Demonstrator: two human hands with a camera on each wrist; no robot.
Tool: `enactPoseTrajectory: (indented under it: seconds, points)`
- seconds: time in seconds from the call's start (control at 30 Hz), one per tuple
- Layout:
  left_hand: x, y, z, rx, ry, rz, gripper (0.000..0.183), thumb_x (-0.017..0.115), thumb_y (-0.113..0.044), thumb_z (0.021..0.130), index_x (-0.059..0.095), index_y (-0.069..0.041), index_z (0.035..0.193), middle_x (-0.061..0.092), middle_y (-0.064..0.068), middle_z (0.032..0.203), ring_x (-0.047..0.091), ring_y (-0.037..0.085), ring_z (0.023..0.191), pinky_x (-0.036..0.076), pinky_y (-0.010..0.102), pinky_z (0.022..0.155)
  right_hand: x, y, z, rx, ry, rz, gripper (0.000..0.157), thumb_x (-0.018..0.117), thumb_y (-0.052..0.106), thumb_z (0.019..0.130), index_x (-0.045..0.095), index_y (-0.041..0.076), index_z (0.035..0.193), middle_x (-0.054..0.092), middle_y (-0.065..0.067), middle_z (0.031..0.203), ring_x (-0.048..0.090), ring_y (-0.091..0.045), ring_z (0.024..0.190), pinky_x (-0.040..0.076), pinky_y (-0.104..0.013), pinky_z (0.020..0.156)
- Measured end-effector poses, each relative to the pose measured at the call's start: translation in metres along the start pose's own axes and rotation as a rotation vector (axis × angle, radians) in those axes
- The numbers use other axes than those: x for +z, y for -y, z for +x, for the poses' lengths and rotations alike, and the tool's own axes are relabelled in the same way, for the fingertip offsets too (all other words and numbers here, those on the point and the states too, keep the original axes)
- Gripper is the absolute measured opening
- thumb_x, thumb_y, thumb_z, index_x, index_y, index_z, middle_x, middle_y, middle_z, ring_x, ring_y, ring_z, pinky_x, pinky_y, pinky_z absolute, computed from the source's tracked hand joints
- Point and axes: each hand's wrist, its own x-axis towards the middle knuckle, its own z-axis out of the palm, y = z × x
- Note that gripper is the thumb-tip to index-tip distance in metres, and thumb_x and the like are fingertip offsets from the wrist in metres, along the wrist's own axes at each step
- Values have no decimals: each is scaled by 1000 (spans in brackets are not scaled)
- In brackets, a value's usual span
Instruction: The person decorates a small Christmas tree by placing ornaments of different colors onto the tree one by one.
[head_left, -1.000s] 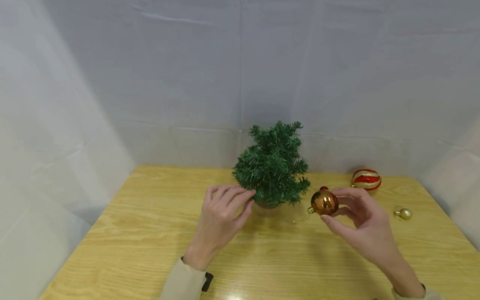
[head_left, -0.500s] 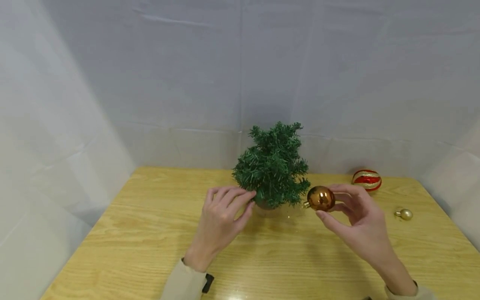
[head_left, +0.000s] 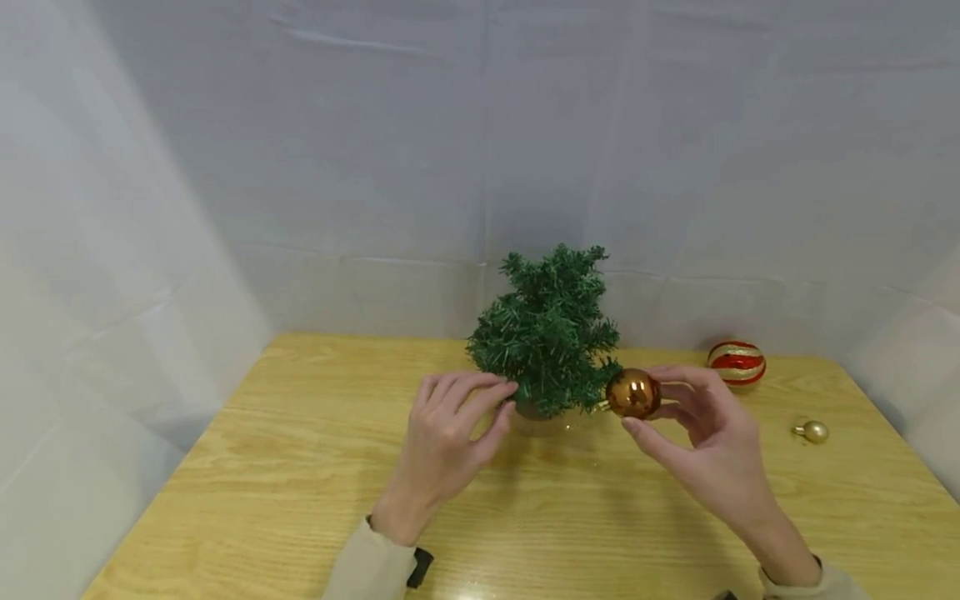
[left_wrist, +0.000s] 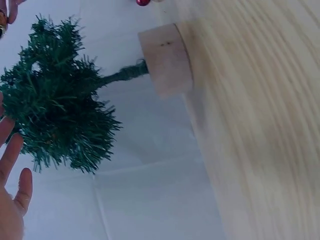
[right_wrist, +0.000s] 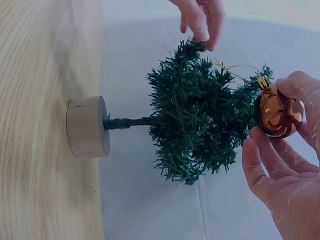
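Note:
A small artificial Christmas tree (head_left: 551,333) stands on a round wooden base (right_wrist: 87,127). My left hand (head_left: 453,425) pinches the tip of a low left branch between thumb and index finger; its other fingers spread in the left wrist view. To the tree's right, my right hand (head_left: 708,442) grips a shiny copper-coloured bauble (head_left: 633,393) with thumb and fingertips. The bauble's gold cap (right_wrist: 263,82) points toward the tree, right at the branches. From it a thin gold hanging loop (right_wrist: 230,67) trails across the greenery in the right wrist view.
A red and gold striped bauble (head_left: 737,362) lies at the back right of the wooden table (head_left: 300,467). Nearer the right edge is a small gold bauble (head_left: 813,431). White cloth (head_left: 375,167) hangs behind the table and at both sides.
My right hand has carried the copper bauble left and slightly up, up to the tree's right branches. My left hand has stayed at its branch.

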Motion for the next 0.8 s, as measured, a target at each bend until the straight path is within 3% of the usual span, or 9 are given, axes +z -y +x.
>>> enactPoseTrajectory:
  seconds: [0.33, 0.5, 0.8]
  points:
    - [-2, -15, 15, 53, -49, -98, 14, 70, -20, 94, 78, -10, 99, 77, 4, 99, 69, 17, 90, 53, 32, 81, 6, 5, 2, 38, -11, -27, 58, 73, -29, 71, 52, -14, 124, 66, 10, 121, 69, -5, 107, 57, -18, 87]
    - [-3, -21, 19, 60, -12, -126, 20, 67, -27, 97, 78, -12, 101, 76, 4, 103, 68, 17, 95, 52, 32, 84, 8, 5, 2, 12, -4, -17, 59, 73, -30, 70, 53, -14, 124, 66, 8, 122, 70, -6, 106, 57, -18, 87]
    - [-1, -30, 20, 69, 54, -120, 21, 71, -33, 93, 78, -15, 102, 75, 1, 106, 68, 16, 100, 52, 33, 88, 13, 1, 1, -77, 16, 49, 61, 72, -32, 68, 54, -16, 123, 66, 1, 124, 70, -8, 103, 57, -19, 88]
